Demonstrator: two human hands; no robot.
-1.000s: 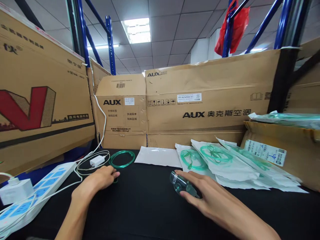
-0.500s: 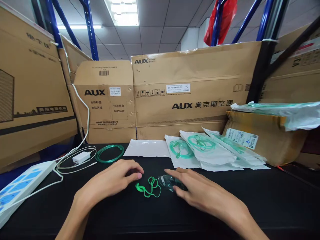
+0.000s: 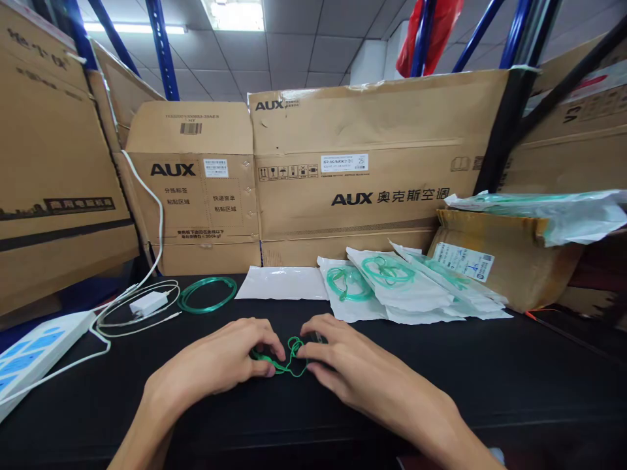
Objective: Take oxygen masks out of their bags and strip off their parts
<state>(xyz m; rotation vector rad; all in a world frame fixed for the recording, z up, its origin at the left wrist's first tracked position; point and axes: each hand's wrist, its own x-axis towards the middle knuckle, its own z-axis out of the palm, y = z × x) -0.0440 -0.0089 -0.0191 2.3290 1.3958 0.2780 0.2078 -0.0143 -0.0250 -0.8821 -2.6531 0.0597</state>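
Note:
My left hand [image 3: 228,356] is at the left end of a tangled thin green elastic cord [image 3: 285,367] on the black tabletop. Its thumb and index finger are curved around the cord with a gap between them. My right hand [image 3: 350,365] lies over a clear plastic piece [image 3: 319,337], fingers bent around it and hiding most of it. The right fingertips reach the cord's right loops. What kind of thing the clear piece is I cannot make out.
A coiled green tube [image 3: 206,307] and a white adapter with cables [image 3: 148,303] sit left, beside a power strip [image 3: 44,356]. White packets [image 3: 392,287] with green tubing lie behind, next to a white sheet [image 3: 281,282]. Cardboard boxes [image 3: 343,183] wall the back; another box [image 3: 509,261] stands right.
My left hand has come onto the green cord. My right hand has moved left and its fingers now cover more of the clear plastic piece. The view has shifted slightly.

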